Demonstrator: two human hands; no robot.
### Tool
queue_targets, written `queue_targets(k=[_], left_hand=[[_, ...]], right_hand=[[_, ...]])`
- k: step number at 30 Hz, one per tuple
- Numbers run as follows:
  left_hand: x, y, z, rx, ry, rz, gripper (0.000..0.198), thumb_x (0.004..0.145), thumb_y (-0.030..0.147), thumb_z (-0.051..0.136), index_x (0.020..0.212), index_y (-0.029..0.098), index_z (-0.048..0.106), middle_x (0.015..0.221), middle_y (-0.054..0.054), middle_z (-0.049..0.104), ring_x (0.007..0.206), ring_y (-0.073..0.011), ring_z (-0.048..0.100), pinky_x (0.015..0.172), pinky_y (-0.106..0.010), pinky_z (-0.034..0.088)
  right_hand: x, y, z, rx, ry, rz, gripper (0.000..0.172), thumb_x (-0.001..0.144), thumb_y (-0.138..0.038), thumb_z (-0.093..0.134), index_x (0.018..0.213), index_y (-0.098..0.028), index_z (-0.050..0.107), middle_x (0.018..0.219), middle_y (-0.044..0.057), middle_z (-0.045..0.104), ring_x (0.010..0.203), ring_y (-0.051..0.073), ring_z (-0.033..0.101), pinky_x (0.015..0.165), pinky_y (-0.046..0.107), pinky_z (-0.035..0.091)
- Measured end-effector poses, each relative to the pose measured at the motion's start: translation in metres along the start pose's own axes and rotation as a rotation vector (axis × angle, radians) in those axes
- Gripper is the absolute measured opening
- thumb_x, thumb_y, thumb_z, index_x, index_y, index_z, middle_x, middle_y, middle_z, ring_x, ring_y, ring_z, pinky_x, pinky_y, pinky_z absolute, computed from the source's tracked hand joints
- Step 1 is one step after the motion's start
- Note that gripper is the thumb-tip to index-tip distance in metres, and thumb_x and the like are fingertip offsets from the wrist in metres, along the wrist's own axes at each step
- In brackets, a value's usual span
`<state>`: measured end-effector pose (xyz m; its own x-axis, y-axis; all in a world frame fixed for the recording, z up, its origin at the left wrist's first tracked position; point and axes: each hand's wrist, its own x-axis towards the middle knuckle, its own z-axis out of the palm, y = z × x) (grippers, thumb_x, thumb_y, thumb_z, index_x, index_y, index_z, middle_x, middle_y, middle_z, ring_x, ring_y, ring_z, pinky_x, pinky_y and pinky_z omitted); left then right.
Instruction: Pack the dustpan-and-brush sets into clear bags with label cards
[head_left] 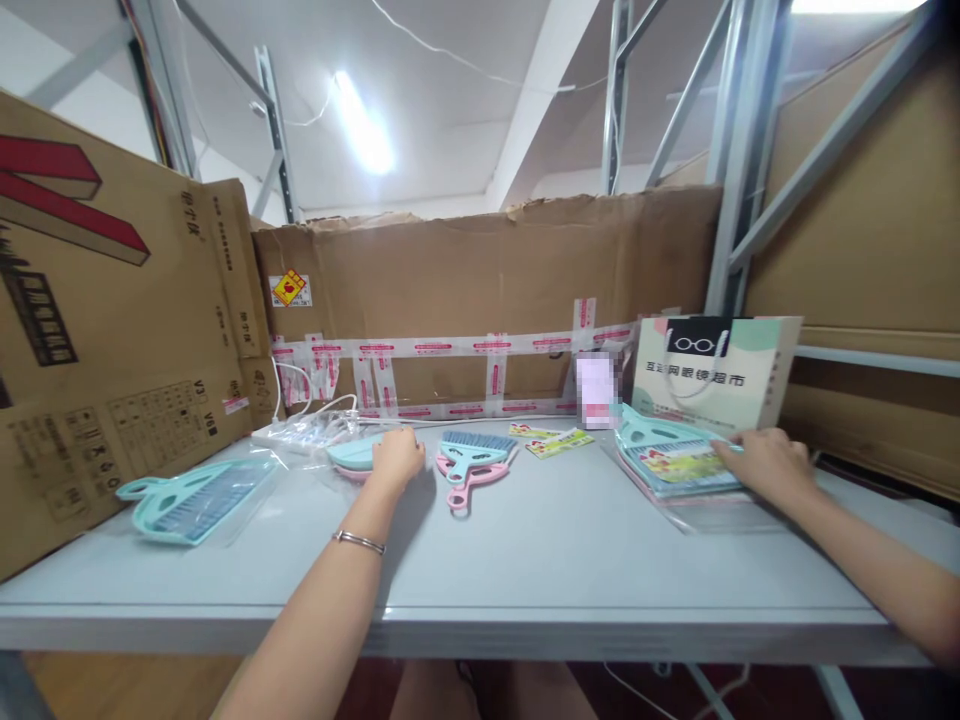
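Observation:
My left hand (399, 455) is closed on the edge of a light blue dustpan (351, 452) stacked over a pink one, left of centre; its fingertips are partly hidden. At the right, my right hand (772, 465) grips the edge of a bagged dustpan set (637, 430), on a pile with pink showing below. A printed card (679, 462) lies on that set. Between my hands sit small brushes, a blue one (472, 455) over a pink one (461, 495). A blue dustpan with a brush, in clear plastic (202, 505), lies at the far left.
Printed cards (559, 442) lie toward the back of the grey table (525, 560). A power strip (300, 432) with white cables is at the back left. A paper bag (712, 375) stands at the back right. Large cardboard boxes (450, 280) and metal posts (731, 200) border the table.

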<state>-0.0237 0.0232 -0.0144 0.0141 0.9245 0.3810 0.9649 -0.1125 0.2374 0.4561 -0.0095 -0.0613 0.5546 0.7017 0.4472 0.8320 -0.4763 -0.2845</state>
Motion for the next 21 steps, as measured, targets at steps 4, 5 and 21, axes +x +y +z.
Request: queue_targets(k=[4, 5, 21], left_hand=[[-0.003, 0.002, -0.006, 0.056, -0.108, -0.068, 0.018, 0.076, 0.028, 0.047, 0.073, 0.018, 0.062, 0.094, -0.020, 0.067, 0.087, -0.0304, 0.063, 0.070, -0.036, 0.040], [-0.003, 0.003, -0.007, 0.069, -0.100, -0.067, 0.015, 0.074, 0.025, 0.049, 0.071, 0.018, 0.062, 0.092, -0.019, 0.067, 0.086, -0.0300, 0.063, 0.070, -0.036, 0.040], [-0.018, 0.033, -0.019, 0.125, 0.402, 0.615, 0.035, 0.074, -0.002, 0.039, 0.094, 0.018, 0.059, 0.091, -0.009, 0.062, 0.091, -0.0231, 0.049, 0.082, -0.038, 0.030]], right_hand=[[-0.002, -0.001, 0.006, -0.036, 0.085, -0.026, 0.033, 0.077, -0.036, 0.050, 0.101, -0.018, 0.063, 0.111, 0.024, 0.054, 0.100, 0.036, 0.049, 0.072, 0.044, 0.036], [-0.002, -0.004, 0.004, -0.043, 0.094, -0.040, 0.035, 0.077, -0.034, 0.049, 0.104, -0.017, 0.061, 0.112, 0.025, 0.053, 0.101, 0.036, 0.048, 0.072, 0.044, 0.035], [-0.022, -0.188, -0.036, 1.064, -0.346, -0.145, 0.033, 0.076, -0.046, 0.049, 0.089, -0.017, 0.055, 0.098, 0.012, 0.059, 0.089, 0.022, 0.057, 0.084, 0.038, 0.043]])
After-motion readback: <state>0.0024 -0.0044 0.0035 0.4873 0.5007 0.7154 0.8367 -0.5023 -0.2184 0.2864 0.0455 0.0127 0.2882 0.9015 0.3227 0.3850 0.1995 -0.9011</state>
